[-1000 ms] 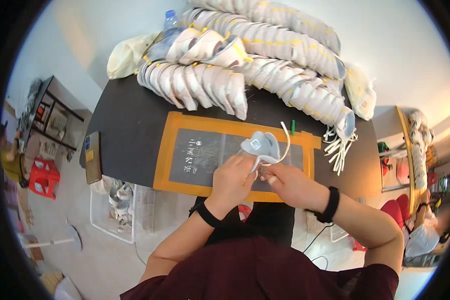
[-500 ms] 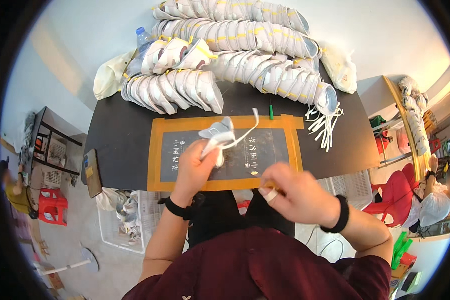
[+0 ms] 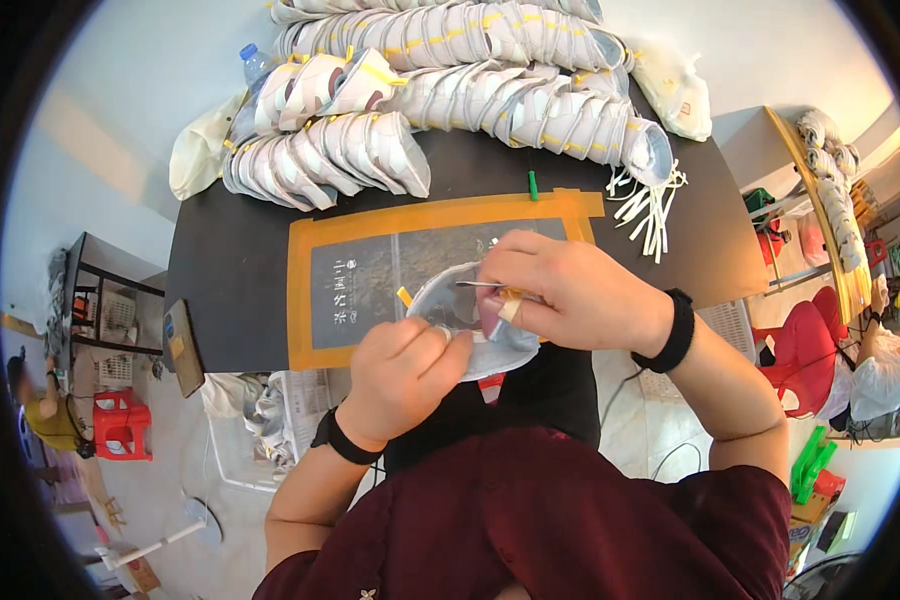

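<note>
A light grey shoe upper [image 3: 444, 296] is held over the near edge of the work mat, its opening facing up and a yellow tab on its rim. My left hand [image 3: 402, 375] is closed on its near left side. My right hand [image 3: 560, 290] reaches over its right side, with fingers pinched around a thin metal-tipped tool [image 3: 476, 284] whose handle is mostly hidden. Pale tape wraps the thumb. Under the upper lies a dark mat [image 3: 355, 262] edged with orange tape [image 3: 305, 300].
Nested rows of shoe uppers [image 3: 530, 110] line the back of the black table [image 3: 220, 260]. White strips [image 3: 650, 215] hang from one row. A green-handled tool [image 3: 532, 185] lies behind the mat, a phone [image 3: 182, 345] at the left edge. White crates [image 3: 245, 440] stand below.
My right hand has moved left onto the upper, bringing the thin tool over it. My left hand has lowered and turned the upper open side up. The view has shifted slightly.
</note>
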A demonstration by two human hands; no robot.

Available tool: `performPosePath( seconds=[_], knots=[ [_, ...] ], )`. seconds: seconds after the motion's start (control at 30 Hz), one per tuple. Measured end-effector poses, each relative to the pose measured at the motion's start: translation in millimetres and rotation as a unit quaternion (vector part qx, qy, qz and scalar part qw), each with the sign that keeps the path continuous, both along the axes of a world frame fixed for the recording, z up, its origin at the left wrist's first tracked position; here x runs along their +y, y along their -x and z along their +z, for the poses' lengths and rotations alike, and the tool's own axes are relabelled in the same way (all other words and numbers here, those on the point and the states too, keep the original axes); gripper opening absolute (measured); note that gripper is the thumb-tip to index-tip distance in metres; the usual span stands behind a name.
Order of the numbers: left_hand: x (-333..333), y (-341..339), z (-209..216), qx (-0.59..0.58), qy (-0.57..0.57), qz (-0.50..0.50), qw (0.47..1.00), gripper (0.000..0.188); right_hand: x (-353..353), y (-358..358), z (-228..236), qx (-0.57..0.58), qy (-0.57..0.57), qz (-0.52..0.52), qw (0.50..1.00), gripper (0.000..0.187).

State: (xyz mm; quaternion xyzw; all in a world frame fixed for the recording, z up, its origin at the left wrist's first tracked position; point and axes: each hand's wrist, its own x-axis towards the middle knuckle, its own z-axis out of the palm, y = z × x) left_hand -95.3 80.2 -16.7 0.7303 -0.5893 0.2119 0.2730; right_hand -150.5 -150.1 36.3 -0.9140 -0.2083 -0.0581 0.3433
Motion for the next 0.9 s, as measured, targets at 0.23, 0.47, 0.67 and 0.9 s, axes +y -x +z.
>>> performPosePath(
  seconds=[0.23, 0.47, 0.67, 0.9],
  knots=[
    [5.8, -0.8, -16.8, -0.096, 0.083, -0.009, 0.992, 0.031, 4.5, 7.0, -4.3, 0.04, -0.047, -0.011, 0.998, 0.018],
    [-5.4, -10.3, -19.5, 0.242, 0.096, 0.105, 0.96, 0.02, -6.1, -5.0, 6.8, -0.088, -0.061, -0.159, 0.981, 0.039],
    [-8.3, -17.9, -36.3, 0.782, 0.211, 0.045, 0.585, 0.018, 22.3, 6.6, -19.1, -0.026, -0.123, -0.113, 0.986, 0.028],
    [-9.8, -22.8, -40.3, 0.792, 0.243, 0.045, 0.558, 0.017, 37.6, 24.4, -50.8, 0.046, -0.07, -0.205, 0.975, 0.028]
  ],
)
